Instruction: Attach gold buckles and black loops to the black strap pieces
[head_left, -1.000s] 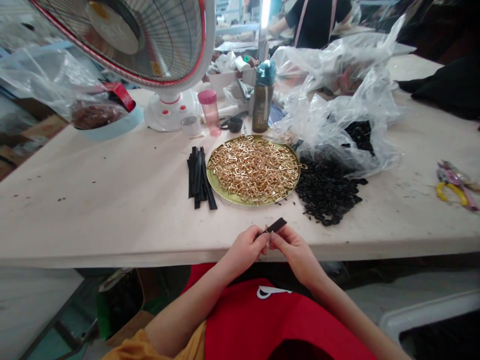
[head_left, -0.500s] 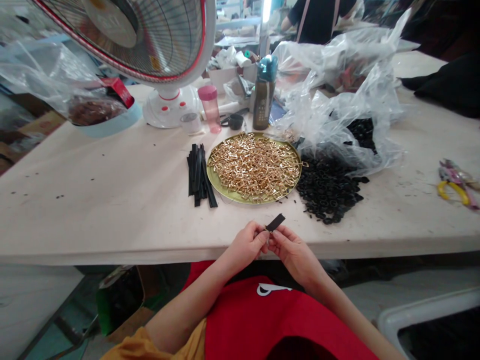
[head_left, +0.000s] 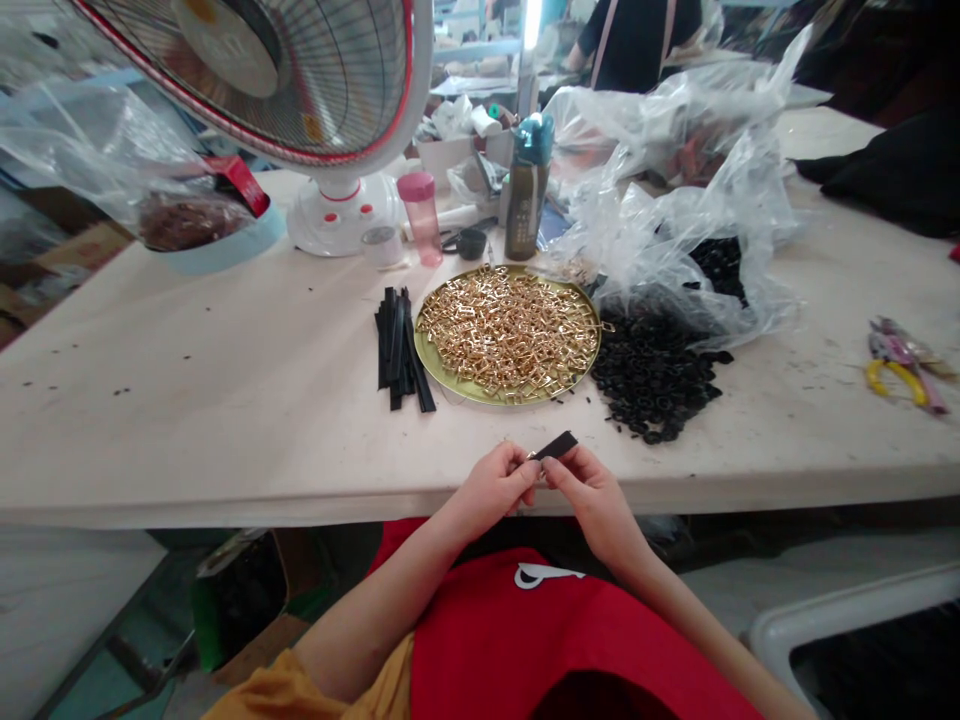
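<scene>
Just above the table's front edge, my left hand (head_left: pixel 498 486) and my right hand (head_left: pixel 591 492) meet around a short black strap (head_left: pixel 557 446). The strap tilts up to the right, and its far end sticks out past my fingers. A bit of gold metal, apparently a small buckle (head_left: pixel 532 456), shows at my left fingertips, mostly covered. My right thumb and fingers pinch the strap from the right. Beyond my hands lies a round tray (head_left: pixel 480 393) heaped with gold buckles (head_left: pixel 514 330). Left of it is a bundle of black strips (head_left: pixel 397 345).
Small black pieces (head_left: pixel 660 385) form a pile right of the tray, partly under a clear plastic bag (head_left: pixel 675 240). Yellow-handled pliers (head_left: pixel 896 380) lie far right. A fan (head_left: pixel 341 215), pink cup (head_left: pixel 422 220) and water bottle (head_left: pixel 526 200) stand behind. Another person (head_left: pixel 637 45) is at the back.
The black strap has tilted flatter and shifted slightly right, with more of it showing. My right fingers have moved up along it. The view has shifted slightly.
</scene>
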